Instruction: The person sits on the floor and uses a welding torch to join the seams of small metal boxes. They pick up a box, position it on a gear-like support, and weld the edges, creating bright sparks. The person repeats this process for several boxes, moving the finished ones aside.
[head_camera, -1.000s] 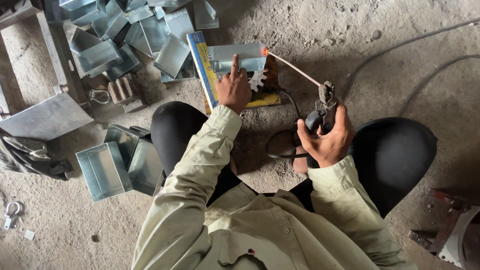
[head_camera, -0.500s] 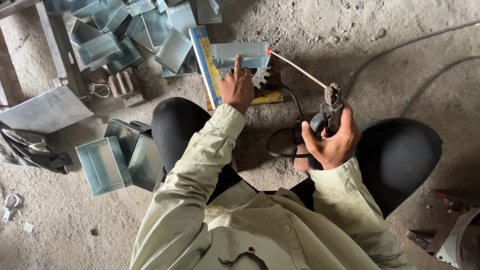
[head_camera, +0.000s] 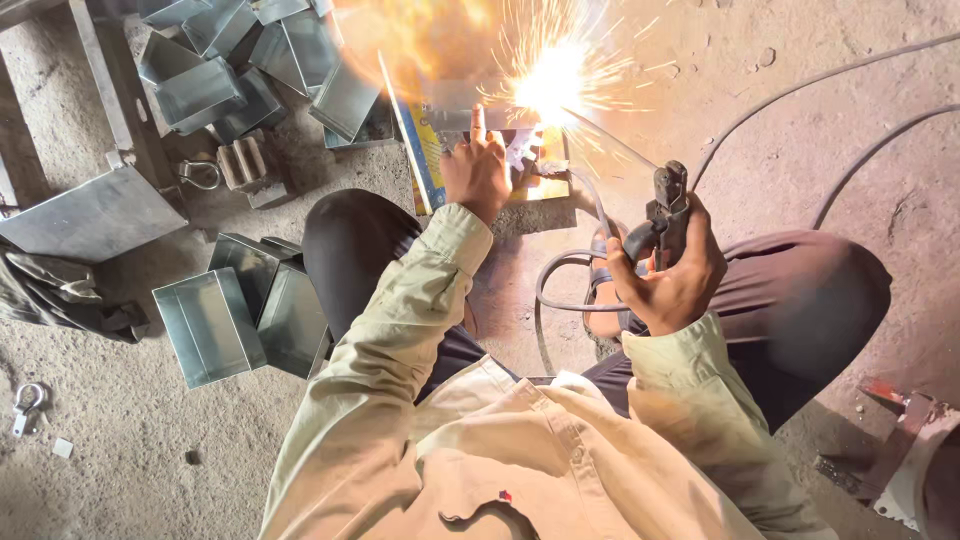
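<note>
My right hand (head_camera: 675, 285) clenches the holder (head_camera: 668, 205); its rod (head_camera: 600, 135) runs long-axis up and left from my fingers to the arc (head_camera: 550, 80). My left hand (head_camera: 480, 175), nearer the sparks, presses the plate (head_camera: 470, 120), forefinger extended, just beside its fingertips.

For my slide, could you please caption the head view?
Left hand steadies a metal box while right hand holds the electrode holder, sparks flying.

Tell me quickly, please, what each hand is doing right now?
Left hand: open, pressing the metal box down, forefinger stretched out.
Right hand: closed around the electrode holder, rod sparking at the box.
</note>
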